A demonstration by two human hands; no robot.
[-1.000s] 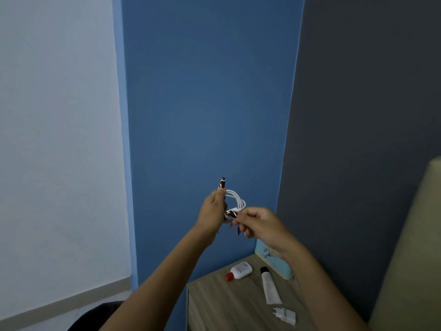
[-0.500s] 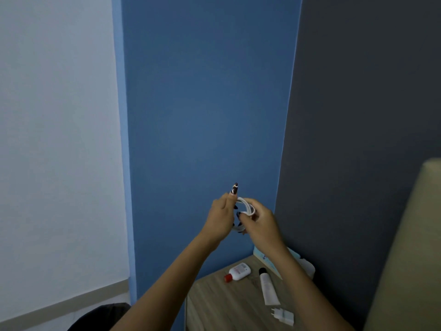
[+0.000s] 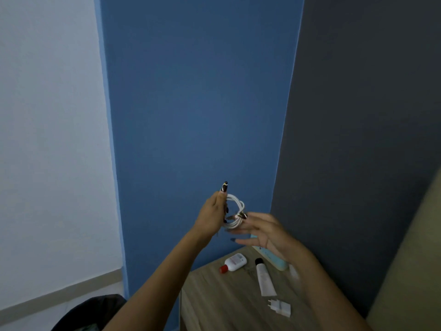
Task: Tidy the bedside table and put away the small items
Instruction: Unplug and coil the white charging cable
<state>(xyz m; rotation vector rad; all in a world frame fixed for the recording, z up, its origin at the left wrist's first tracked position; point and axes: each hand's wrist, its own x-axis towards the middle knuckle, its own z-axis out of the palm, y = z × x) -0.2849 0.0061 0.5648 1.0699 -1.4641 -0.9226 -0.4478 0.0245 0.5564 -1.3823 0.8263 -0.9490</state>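
- Charging cable (image 3: 235, 209), coiled, sits above the bedside table (image 3: 214, 297), gripped in the left hand's (image 3: 213, 212) curled fingers.
- Right hand (image 3: 267, 232) is spread open, one fingertip at the coil.
- Wood-grain tabletop in the blue wall (image 3: 195, 103) corner carries a red-capped bottle (image 3: 235, 262), tube (image 3: 265, 279) and charger plug (image 3: 280, 308).

Pale white wall (image 3: 47, 139) left, blue painted wall (image 3: 195, 103) centre, dark grey wall (image 3: 370, 115) right. Grey skirting strip (image 3: 59, 292) low left. Wood-grain bedside table (image 3: 214, 304) near, in the corner; beige padded headboard (image 3: 410, 259) right edge. Dim light.

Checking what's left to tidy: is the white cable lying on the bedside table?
No, the left hand holds the coiled white cable in the air, clear of the bedside table.
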